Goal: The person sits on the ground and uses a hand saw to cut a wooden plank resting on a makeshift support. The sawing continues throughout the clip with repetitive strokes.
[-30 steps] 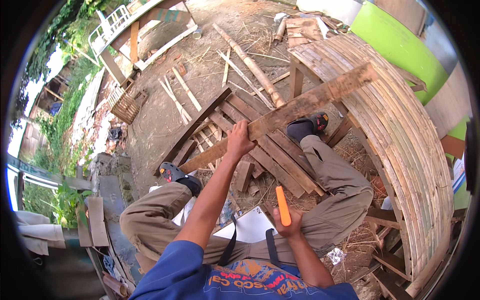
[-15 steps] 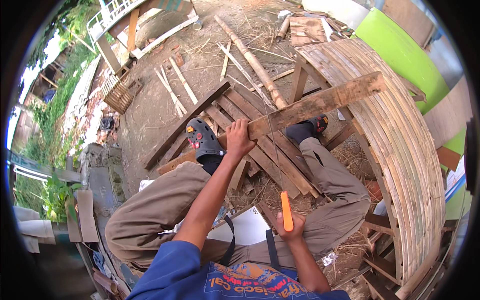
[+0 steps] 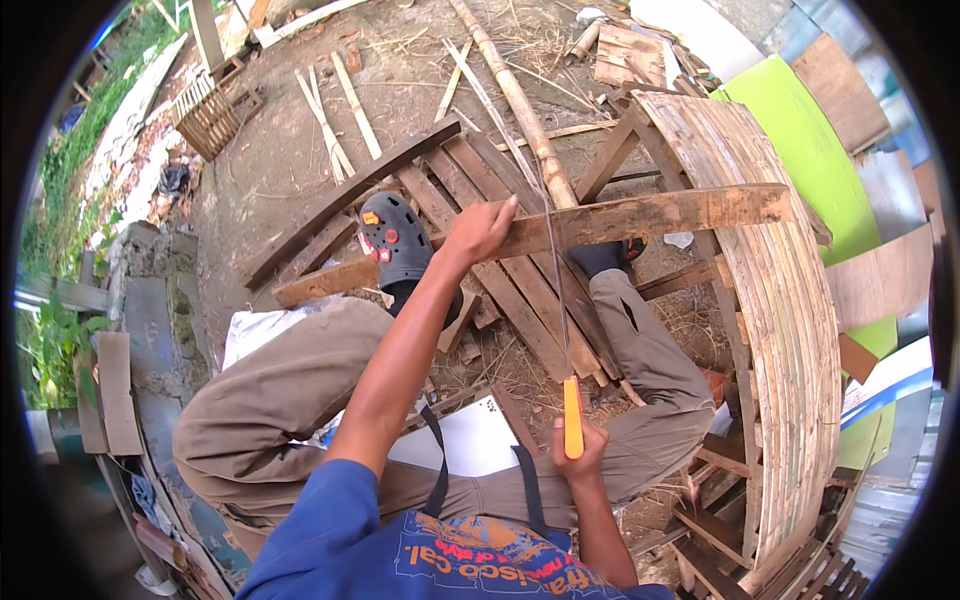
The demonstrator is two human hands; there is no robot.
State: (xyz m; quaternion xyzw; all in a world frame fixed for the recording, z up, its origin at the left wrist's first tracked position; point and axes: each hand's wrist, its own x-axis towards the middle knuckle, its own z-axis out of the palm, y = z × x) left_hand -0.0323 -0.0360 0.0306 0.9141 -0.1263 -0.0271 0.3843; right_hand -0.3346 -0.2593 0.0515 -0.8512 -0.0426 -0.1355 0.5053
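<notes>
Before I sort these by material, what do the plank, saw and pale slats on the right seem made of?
Plank: unpainted wood, rough and worn, with dark stains.
Saw: handle probably plastic, evenly orange-yellow; blade apparently metal, thin and dark.
Slats: perhaps split bamboo, possibly wood; narrow, unpainted tan strips.

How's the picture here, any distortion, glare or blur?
Head view: fisheye distortion bows the slatted bench; head view: the white board looks nearly washed out; head view: the lower-left rim is dim and soft, while the yellow-orange saw handle reads clearly.
</notes>
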